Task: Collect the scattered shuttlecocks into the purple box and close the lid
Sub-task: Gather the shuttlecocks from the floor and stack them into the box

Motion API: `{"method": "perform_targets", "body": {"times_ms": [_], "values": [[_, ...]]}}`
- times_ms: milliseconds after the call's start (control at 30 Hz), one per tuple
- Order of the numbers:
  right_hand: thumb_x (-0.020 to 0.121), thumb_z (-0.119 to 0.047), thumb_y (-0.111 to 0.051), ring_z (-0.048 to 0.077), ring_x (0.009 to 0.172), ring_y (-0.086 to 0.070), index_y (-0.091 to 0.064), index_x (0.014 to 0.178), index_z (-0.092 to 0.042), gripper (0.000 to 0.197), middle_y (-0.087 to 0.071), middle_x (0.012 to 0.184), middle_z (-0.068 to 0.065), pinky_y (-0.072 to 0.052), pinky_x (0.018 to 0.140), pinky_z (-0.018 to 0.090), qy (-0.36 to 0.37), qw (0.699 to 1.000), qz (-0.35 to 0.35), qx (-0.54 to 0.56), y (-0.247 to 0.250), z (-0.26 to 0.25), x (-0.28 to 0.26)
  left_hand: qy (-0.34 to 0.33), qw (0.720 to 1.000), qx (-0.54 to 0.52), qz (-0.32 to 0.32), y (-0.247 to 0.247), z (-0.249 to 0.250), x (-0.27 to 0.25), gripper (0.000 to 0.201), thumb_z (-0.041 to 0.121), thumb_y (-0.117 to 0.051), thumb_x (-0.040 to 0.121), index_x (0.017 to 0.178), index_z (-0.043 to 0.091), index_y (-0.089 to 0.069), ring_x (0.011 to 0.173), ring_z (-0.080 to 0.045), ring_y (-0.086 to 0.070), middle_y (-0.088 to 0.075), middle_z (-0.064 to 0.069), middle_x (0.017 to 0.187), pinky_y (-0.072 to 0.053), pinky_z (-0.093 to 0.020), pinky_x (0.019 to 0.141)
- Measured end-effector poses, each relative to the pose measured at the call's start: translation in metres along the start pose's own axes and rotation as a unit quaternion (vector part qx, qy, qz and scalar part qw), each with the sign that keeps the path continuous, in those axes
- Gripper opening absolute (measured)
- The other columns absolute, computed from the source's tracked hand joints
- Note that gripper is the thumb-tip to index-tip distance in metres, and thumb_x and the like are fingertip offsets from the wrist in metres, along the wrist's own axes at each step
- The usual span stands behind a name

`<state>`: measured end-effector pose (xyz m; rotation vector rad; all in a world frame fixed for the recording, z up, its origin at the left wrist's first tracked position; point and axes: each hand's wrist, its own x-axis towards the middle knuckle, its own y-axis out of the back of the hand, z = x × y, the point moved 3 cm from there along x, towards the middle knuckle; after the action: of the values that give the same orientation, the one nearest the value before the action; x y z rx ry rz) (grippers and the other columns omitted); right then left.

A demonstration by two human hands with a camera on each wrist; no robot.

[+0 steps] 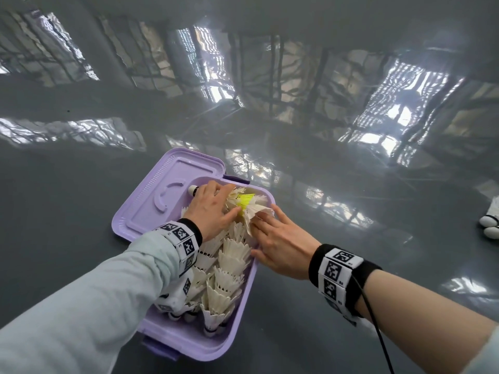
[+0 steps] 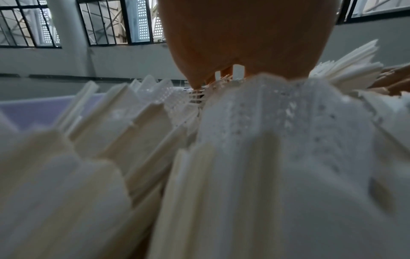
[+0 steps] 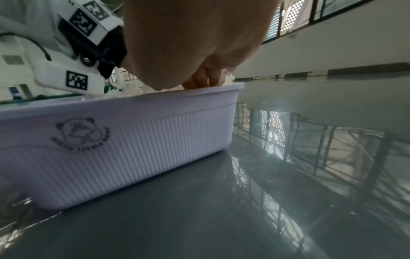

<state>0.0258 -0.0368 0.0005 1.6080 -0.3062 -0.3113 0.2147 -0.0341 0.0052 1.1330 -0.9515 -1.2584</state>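
The purple box (image 1: pixel 186 342) lies on the grey floor, its lid (image 1: pixel 162 190) swung open to the left. Rows of white shuttlecocks (image 1: pixel 229 265) fill it, and a yellow shuttlecock (image 1: pixel 247 201) sits among those at the far end. My left hand (image 1: pixel 213 209) lies spread over the far pile and presses on the feathers; a white cork (image 1: pixel 192 190) sticks out beside it. My right hand (image 1: pixel 280 244) is at the right rim, with straight fingers touching white feathers and the thumb along the edge. In the wrist views I see feathers (image 2: pixel 266 157) under my left palm (image 2: pixel 244 35), and the box's ribbed wall (image 3: pixel 133 136) below my right hand (image 3: pixel 195 35).
A few loose white shuttlecocks (image 1: pixel 490 222) lie on the floor at the far right edge of the head view. The glossy grey floor (image 1: pixel 324 306) mirrors windows and beams. A black cable (image 1: pixel 378 333) runs from my right wristband.
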Motion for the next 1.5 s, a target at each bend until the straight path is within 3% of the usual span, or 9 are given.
{"method": "perform_targets", "body": {"times_ms": [200,300,433,667,900,1000,1167,1267,1500], "values": [[0.091,-0.032,-0.043,0.023,0.116,-0.057,-0.066,0.112,-0.014,0.036,-0.068,0.113,0.000,-0.031,0.109,0.045,-0.002,0.986,0.166,0.025,0.017,0.000,-0.011,0.011,1.000,-0.002,-0.002,0.005,-0.003,-0.001,0.062,0.050,-0.039,0.095,0.149,0.023,-0.027,0.130,-0.026,-0.028,-0.034,-0.012,0.139,-0.026,-0.039,0.111],[0.092,-0.026,-0.043,0.021,0.100,-0.060,-0.064,0.107,-0.018,0.027,-0.068,0.105,-0.001,-0.049,0.088,0.038,-0.045,0.973,0.185,0.127,0.026,0.000,-0.019,0.014,1.000,0.006,-0.013,0.013,0.000,-0.005,0.069,0.052,-0.034,0.095,0.153,0.020,-0.015,0.139,-0.026,-0.018,-0.021,-0.010,0.151,-0.019,-0.042,0.115],[0.091,-0.028,-0.036,0.019,0.084,-0.058,-0.062,0.102,-0.018,0.030,-0.063,0.095,-0.002,-0.050,0.070,0.032,-0.109,0.957,0.190,0.191,0.037,0.005,-0.030,0.011,0.999,-0.053,0.010,0.038,0.013,-0.014,0.081,0.058,-0.022,0.082,0.149,0.013,-0.022,0.135,-0.025,-0.026,-0.028,-0.012,0.149,-0.027,-0.041,0.112],[0.094,-0.018,-0.047,0.017,0.084,-0.057,-0.061,0.108,-0.014,0.020,-0.063,0.095,-0.001,-0.044,0.078,0.030,-0.220,0.911,0.190,0.294,0.061,0.032,-0.058,-0.066,0.984,-0.122,0.115,0.095,0.081,-0.006,0.032,0.027,-0.051,0.089,0.115,0.010,-0.059,0.099,-0.020,-0.054,-0.053,-0.007,0.112,-0.044,-0.031,0.085],[0.087,-0.022,-0.051,0.028,0.076,-0.066,-0.058,0.105,-0.022,0.019,-0.065,0.078,0.003,-0.053,0.079,0.043,-0.450,0.744,0.254,0.424,0.064,0.092,-0.155,-0.152,0.974,-0.159,0.059,0.098,0.234,0.017,0.025,0.019,-0.058,0.089,0.113,0.012,-0.062,0.095,-0.018,-0.057,-0.055,-0.003,0.106,-0.042,-0.025,0.085],[0.084,-0.019,-0.051,0.028,0.082,-0.067,-0.055,0.110,-0.024,0.027,-0.059,0.075,-0.004,-0.053,0.083,0.044,-0.532,0.697,0.244,0.414,0.054,0.119,-0.216,-0.181,0.969,-0.166,0.036,0.095,0.299,0.025,0.025,0.020,-0.058,0.088,0.111,0.011,-0.061,0.091,-0.017,-0.055,-0.053,0.000,0.101,-0.037,-0.022,0.083],[0.085,-0.015,-0.054,0.025,0.099,-0.061,-0.057,0.114,-0.014,0.030,-0.065,0.100,0.004,-0.043,0.088,0.028,-0.640,0.640,0.248,0.344,0.041,0.162,-0.322,-0.223,0.955,-0.196,0.000,0.071,0.380,0.029,0.026,0.022,-0.056,0.088,0.112,0.013,-0.060,0.089,-0.015,-0.055,-0.059,-0.004,0.106,-0.040,-0.023,0.082],[0.082,-0.014,-0.056,0.025,0.099,-0.061,-0.059,0.109,-0.013,0.027,-0.066,0.102,0.006,-0.044,0.088,0.029,-0.683,0.598,0.272,0.320,0.038,0.188,-0.378,-0.229,0.956,-0.181,-0.042,0.053,0.411,0.030,0.029,0.025,-0.056,0.089,0.116,0.016,-0.057,0.091,-0.016,-0.056,-0.060,-0.001,0.105,-0.043,-0.027,0.083],[0.077,-0.014,-0.060,0.026,0.107,-0.058,-0.060,0.111,-0.014,0.035,-0.063,0.113,0.009,-0.045,0.096,0.033,-0.726,0.596,0.235,0.251,0.020,0.253,-0.450,-0.204,0.967,-0.130,-0.083,0.051,0.440,0.056,0.030,0.026,-0.053,0.091,0.121,0.018,-0.055,0.096,-0.017,-0.057,-0.061,0.002,0.103,-0.043,-0.027,0.086]]}}
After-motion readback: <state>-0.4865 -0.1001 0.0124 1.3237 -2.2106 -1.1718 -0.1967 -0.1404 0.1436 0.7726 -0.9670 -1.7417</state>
